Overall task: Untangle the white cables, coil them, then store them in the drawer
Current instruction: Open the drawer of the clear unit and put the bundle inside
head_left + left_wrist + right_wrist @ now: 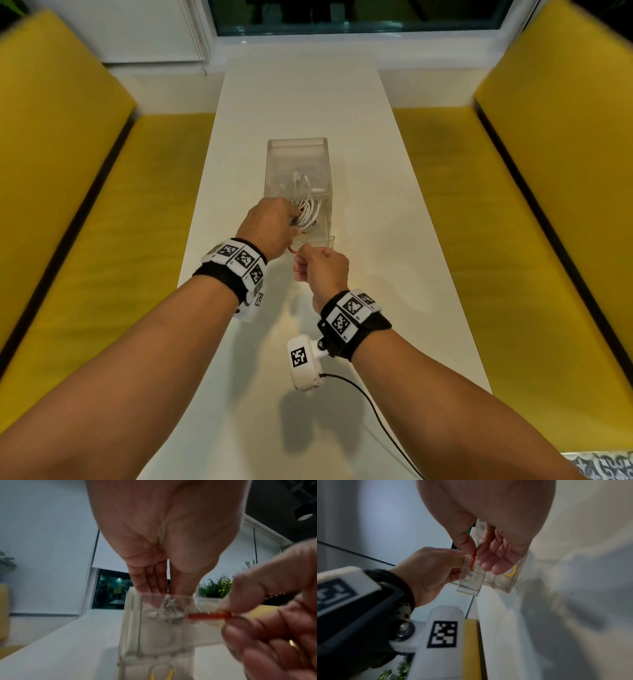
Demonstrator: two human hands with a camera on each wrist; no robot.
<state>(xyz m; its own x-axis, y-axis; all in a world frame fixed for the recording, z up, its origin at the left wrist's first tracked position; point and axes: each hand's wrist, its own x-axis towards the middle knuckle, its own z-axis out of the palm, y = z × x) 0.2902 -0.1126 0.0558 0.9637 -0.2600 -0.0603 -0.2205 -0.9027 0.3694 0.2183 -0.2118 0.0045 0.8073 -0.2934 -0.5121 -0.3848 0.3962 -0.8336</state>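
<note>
On a long white table (308, 102) set between two yellow benches (68, 171), a person stands over a clear plastic drawer unit (298, 150), both forearms reaching forward with tracking bands on the wrists. The upper drawer (327, 205) is pulled out toward them, and a coil of white cables (308, 210) already lies inside it, near its front. The left hand (270, 226) reaches down into the drawer with its fingers on the coil; whether they are curled round it or only pressing it flat cannot be told from here, as the clear wall blurs them. The right hand (320, 270) is just in front of the drawer, thumb and forefinger pinching a small red ring handle (210, 615) on the drawer's front, the other fingers loosely curled. A second drawer below shows a yellow ring handle (511, 572). The storing step looks nearly finished: what seems left is to settle the coil and slide the drawer shut. To do that well, the left hand should tuck every loop and plug below the rim, then lift clear before the right hand pushes, so nothing snags between drawer and frame. The unit looks light and may slide on the smooth table, so a steadying hand on top and a slow, straight push would help.
</note>
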